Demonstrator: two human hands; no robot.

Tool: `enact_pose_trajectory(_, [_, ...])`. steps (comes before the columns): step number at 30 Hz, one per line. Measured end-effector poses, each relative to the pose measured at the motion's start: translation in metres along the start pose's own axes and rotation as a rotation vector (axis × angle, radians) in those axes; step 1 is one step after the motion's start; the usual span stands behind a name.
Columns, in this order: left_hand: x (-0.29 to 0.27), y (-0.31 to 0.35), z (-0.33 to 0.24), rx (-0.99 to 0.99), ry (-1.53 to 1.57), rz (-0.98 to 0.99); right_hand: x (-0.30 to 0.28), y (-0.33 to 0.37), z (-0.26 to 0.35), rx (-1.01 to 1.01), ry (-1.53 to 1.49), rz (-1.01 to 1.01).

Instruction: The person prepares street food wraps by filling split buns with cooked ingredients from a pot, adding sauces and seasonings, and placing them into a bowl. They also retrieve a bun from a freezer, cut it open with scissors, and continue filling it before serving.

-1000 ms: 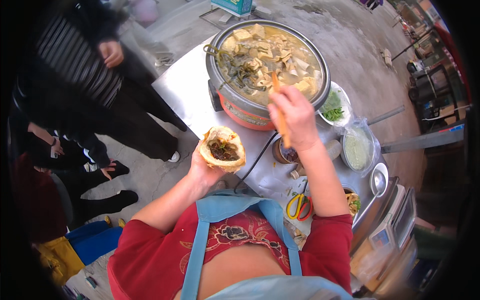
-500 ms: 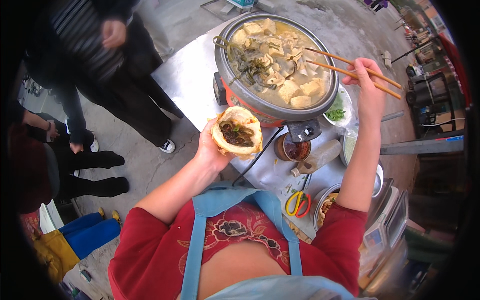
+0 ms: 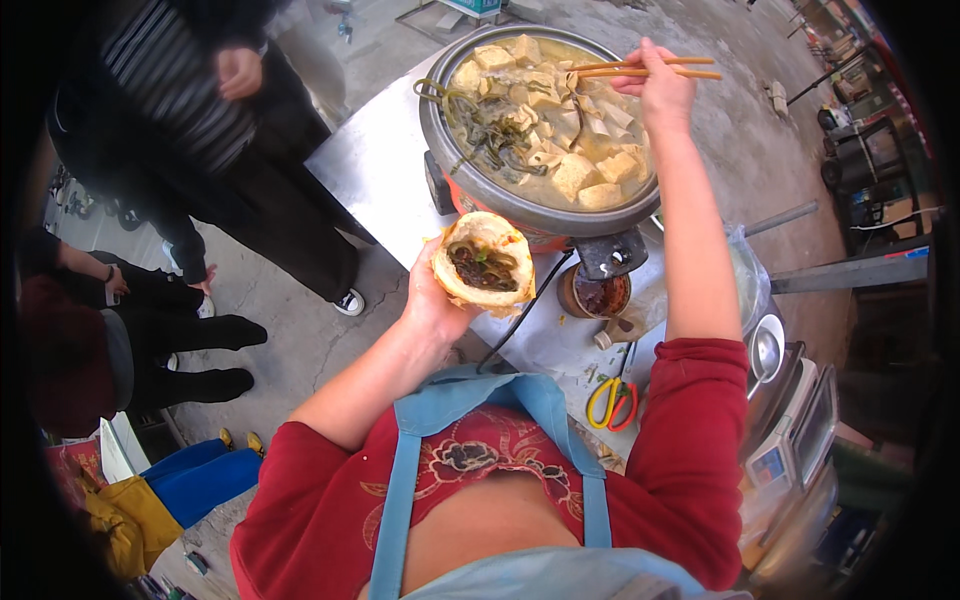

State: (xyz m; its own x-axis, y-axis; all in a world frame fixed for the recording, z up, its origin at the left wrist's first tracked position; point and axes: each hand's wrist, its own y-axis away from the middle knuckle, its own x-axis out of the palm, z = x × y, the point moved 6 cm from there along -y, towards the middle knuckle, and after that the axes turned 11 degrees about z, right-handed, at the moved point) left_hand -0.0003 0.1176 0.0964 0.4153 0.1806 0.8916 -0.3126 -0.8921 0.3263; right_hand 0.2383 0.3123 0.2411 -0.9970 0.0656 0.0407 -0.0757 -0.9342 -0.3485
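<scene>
In my left hand is a split round bread, its opening facing up and showing dark shredded filling with a bit of green. My fingers wrap round its left side. Up and to the right, my right hand grips a pair of wooden chopsticks over the far right of a large round electric pot. Their tips reach in among the food. Pale tofu blocks, folded tofu sheets and dark green kelp strips lie in its broth.
On the metal table are a jar of red sauce, a plastic bottle and scissors with yellow and red handles. A ladle and a scale are at right. People stand at left.
My right hand has moved left and away from me, carrying the chopsticks toward the pot's far side; they now lie nearly level. The bread stays in my left hand.
</scene>
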Motion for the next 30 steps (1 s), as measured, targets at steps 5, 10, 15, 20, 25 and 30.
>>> enact_pose_trajectory(5, [-0.002, -0.004, 0.002, 0.003, -0.029, 0.006, -0.038, 0.017, 0.020, -0.055, -0.189, -0.066])
enact_pose_trajectory(10, [0.000, -0.011, 0.001, -0.015, -0.002, 0.008, -0.053, 0.029, 0.063, -0.116, -0.174, -0.086])
enact_pose_trajectory(15, [-0.004, -0.022, 0.007, -0.058, 0.015, -0.010, -0.061, 0.038, 0.104, -0.184, -0.097, -0.079])
enact_pose_trajectory(20, [-0.015, -0.030, 0.010, -0.078, -0.024, -0.067, -0.061, 0.047, 0.128, -0.196, -0.026, 0.017])
enact_pose_trajectory(25, [-0.018, -0.032, 0.012, -0.096, -0.070, -0.090, -0.045, 0.063, 0.158, -0.202, -0.058, 0.221])
enact_pose_trajectory(30, [-0.018, -0.031, 0.011, -0.096, -0.091, -0.087, -0.023, 0.078, 0.174, -0.159, 0.039, 0.515])
